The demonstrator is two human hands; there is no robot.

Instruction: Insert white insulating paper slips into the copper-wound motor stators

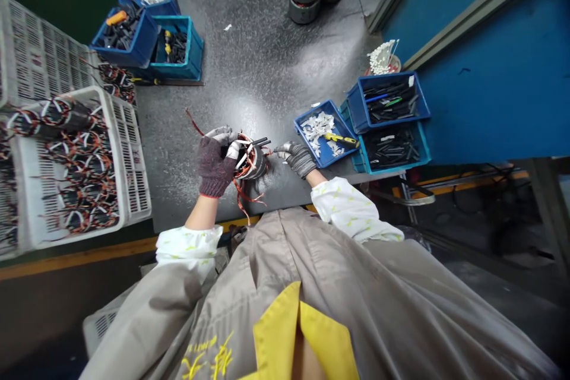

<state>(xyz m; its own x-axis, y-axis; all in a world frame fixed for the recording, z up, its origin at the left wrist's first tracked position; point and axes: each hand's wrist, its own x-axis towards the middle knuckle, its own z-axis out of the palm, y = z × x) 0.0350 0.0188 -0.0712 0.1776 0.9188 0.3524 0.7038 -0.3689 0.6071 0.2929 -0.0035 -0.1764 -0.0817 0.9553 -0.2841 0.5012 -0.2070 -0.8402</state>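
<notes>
Your left hand (215,165) is clenched around the wound stator (250,161), which sits at the near edge of the surface (249,65), leads sticking up. Your right hand (294,157) rests just beside it, fingers loose, grasping nothing I can make out. Keep the stator steady and separate one lead at a time.

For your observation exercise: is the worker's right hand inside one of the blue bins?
No: the right hand rests on the grey bench beside the wound motor stator, short of the nearest blue bin.
</notes>
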